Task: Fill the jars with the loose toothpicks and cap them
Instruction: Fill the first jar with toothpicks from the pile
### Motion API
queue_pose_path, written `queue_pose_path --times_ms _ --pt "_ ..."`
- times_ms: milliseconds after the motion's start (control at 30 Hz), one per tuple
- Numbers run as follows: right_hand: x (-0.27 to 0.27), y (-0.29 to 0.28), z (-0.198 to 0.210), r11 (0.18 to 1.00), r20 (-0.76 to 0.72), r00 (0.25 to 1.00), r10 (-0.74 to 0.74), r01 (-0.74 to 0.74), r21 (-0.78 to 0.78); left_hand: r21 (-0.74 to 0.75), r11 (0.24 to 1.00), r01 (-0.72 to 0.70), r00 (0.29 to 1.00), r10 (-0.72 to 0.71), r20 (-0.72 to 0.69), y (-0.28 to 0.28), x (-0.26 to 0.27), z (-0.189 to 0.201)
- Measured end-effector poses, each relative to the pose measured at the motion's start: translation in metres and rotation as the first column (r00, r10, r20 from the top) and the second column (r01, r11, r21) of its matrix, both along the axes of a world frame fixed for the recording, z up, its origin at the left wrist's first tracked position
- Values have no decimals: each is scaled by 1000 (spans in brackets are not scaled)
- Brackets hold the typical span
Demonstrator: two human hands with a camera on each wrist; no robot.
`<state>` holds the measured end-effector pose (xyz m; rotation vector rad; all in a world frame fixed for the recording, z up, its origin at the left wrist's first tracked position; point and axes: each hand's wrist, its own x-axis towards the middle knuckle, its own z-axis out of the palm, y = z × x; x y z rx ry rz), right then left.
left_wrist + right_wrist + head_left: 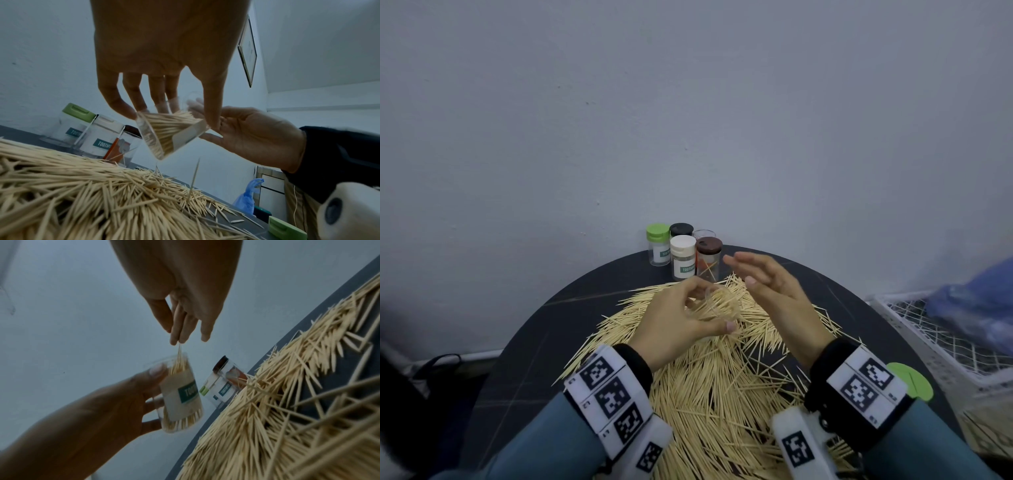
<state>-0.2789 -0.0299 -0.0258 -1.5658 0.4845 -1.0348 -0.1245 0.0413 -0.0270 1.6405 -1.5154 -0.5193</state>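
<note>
- Left hand (677, 318) grips one clear open jar (717, 306) tilted above the middle of the round dark table (571, 308); fingers and thumb wrap its wall, and the jar is already packed with toothpicks.
- Right hand (774, 294) hovers just right of the jar mouth, fingers nearly straight; right-wrist view shows a few toothpicks (179, 352) sticking up from the jar to its fingertips (174, 339) — cannot tell whether they are pinched or only touched.
- Loose toothpicks (722, 377) — one big heap, too many to count — cover the table's centre and near side, reaching almost to the near edge.
- Far edge, against the wall: five jars in a tight cluster. Four are capped: green lid (658, 244), black lid (681, 229), white lid (682, 256), brown lid (709, 255). A fifth clear one (703, 233) sits behind the brown one; its top is unclear.
- One loose green lid (914, 380) lies at the table's right edge, behind the right wrist.
- Bare tabletop shows in a band along the left edge and in a strip between the heap and the capped jars; the right edge is tighter.
- White wire basket (935, 335) stands just off the right edge, with a blue bag (976, 301) in it.
</note>
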Motion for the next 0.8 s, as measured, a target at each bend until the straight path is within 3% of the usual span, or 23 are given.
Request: queue_pose_path --times_ms 100,300,500,667,800 --pt "-4 -3 0 999 -27 998 -48 48 -18 -1 1000 -19 1000 19 10 0 1 0" --pt "-3 -7 -6 995 -372 923 -100 90 -43 -1 999 -38 999 38 14 1 2 0" --pt "-4 -4 -5 942 -370 881 -294 201 -268 -5 997 -74 987 74 143 -2 3 -4" --pt "-5 -2 -3 955 -414 876 -247 147 -259 -16 993 -117 972 118 203 0 3 -1" --pt "-4 1 -1 921 -418 858 -300 146 -361 -7 994 -106 963 104 248 1 2 0"
